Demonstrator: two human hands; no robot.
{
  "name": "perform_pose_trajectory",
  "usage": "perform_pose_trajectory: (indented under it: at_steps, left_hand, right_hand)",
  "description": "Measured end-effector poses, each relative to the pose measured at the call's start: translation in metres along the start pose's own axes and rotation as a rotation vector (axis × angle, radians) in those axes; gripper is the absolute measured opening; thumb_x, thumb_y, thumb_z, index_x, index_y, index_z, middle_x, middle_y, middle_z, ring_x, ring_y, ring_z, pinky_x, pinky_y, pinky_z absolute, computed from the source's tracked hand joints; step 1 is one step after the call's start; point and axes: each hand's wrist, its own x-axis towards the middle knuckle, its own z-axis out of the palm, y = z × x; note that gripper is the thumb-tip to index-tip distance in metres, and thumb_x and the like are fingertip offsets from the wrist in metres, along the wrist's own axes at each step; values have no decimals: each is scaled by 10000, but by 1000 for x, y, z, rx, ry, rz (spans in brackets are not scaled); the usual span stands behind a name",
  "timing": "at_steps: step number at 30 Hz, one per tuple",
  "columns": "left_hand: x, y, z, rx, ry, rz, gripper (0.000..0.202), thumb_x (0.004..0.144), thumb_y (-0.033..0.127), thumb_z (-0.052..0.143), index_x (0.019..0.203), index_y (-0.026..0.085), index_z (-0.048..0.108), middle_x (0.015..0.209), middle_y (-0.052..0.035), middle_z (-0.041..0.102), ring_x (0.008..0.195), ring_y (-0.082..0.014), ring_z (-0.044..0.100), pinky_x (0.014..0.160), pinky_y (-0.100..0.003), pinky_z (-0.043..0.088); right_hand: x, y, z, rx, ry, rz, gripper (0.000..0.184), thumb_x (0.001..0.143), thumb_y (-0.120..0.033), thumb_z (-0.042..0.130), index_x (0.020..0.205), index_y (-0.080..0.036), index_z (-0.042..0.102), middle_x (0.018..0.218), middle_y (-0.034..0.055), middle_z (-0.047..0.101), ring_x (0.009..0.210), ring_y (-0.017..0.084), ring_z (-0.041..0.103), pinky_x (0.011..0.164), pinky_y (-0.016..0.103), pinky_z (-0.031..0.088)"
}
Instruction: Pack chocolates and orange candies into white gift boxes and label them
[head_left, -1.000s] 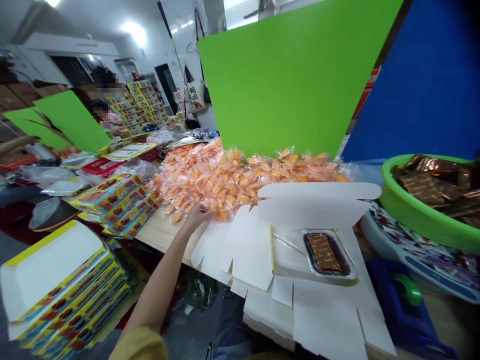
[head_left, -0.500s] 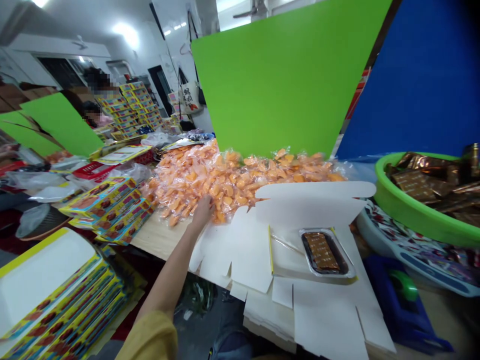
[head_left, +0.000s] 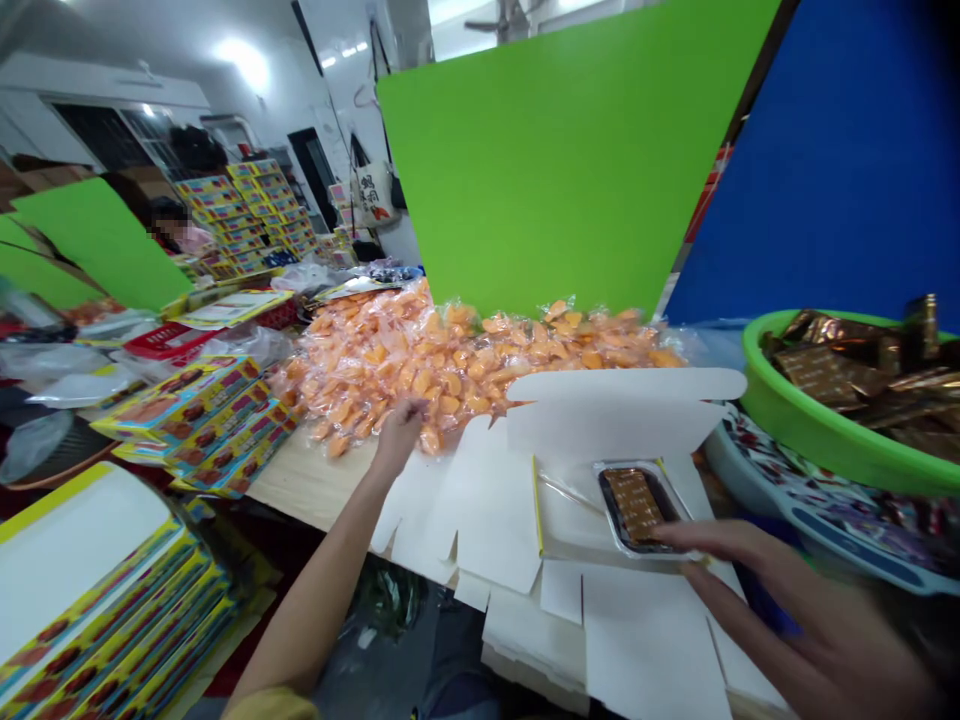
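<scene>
Inspecting the station, we find the right hand's (head_left: 840,620) thumb and forefinger spread beside the tray (head_left: 662,500), which lies in the open carton (head_left: 566,535) with a brown packet (head_left: 631,503). A careless brush could tilt it. The left hand's (head_left: 400,438) fingers are curled at the orange packets (head_left: 386,355); we cannot tell whether they pinch any. Carton flaps (head_left: 491,505) reach the near table (head_left: 300,475) edge, risking snags; between the hands, room remains.
</scene>
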Motion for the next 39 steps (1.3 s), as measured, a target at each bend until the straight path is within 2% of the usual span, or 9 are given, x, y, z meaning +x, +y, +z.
perform_pose_trajectory:
  at_steps: [6,11,16,20,23,26,31,35,39]
  left_hand:
    - [-70,54,83,-297,-426,26,254,765,278,542,978,167,625,891,-50,647,777,-151,607,720,-285,482]
    - [-93,59,127,-105,-454,182,202,833,255,463,940,184,619,935,-58,640,834,-160,609,762,-300,487]
    - [-80,24,108,214,-429,384,254,822,249,454,993,211,639,1005,-69,644,973,-209,592,872,-374,470]
    - [-65,-2,72,348,-321,390,261,801,313,501,994,216,646,1036,-69,647,977,-229,599,862,-389,484]
    - [-63,-9,54,364,-263,348,268,804,414,528,956,232,653,1023,-53,654,959,-224,608,835,-372,499]
    - [-68,-8,49,351,-149,347,303,792,473,543,965,246,647,1073,-47,635,1022,-233,582,897,-401,472]
    - [-77,-8,51,288,-17,283,339,782,502,545,987,244,627,1145,-52,595,1095,-248,537,983,-458,411]
    - [-81,-15,48,223,-35,182,341,772,507,554,987,250,612,1159,-50,582,1117,-250,526,1013,-480,386]
    - [-87,-18,46,190,-49,211,324,782,470,560,1029,264,593,1235,-44,527,1198,-246,467,1060,-478,338]
  right_hand:
    - [4,81,40,-399,-2,350,376,870,-406,364,1038,-142,573,1031,199,620,975,348,580,781,496,464]
    - [0,99,62,-25,-108,599,432,858,-378,376,1219,-162,470,1027,158,654,896,263,639,786,402,489]
    - [25,69,95,303,-157,543,407,824,-274,432,1218,-188,482,1053,85,662,952,200,620,817,324,471]
    - [61,54,100,195,-338,438,319,888,-283,382,1157,-201,533,995,55,676,906,173,624,780,275,466]
    - [98,70,86,-98,-318,497,339,896,-215,363,1198,-173,512,1154,119,611,1073,212,557,888,318,418]
    - [133,102,79,-250,-266,584,546,817,-143,464,1351,-97,359,1416,245,332,1315,350,296,1010,482,276]
    - [156,135,104,-277,-377,594,898,665,-459,686,1426,-239,264,1523,154,135,1373,429,42,1036,618,77]
    - [151,141,126,-163,-136,575,565,786,-280,558,1334,-244,426,1394,162,388,1317,377,260,1021,611,154]
    - [143,155,117,-2,-9,563,448,781,-60,398,1176,-190,563,1162,145,590,1160,263,479,992,447,327]
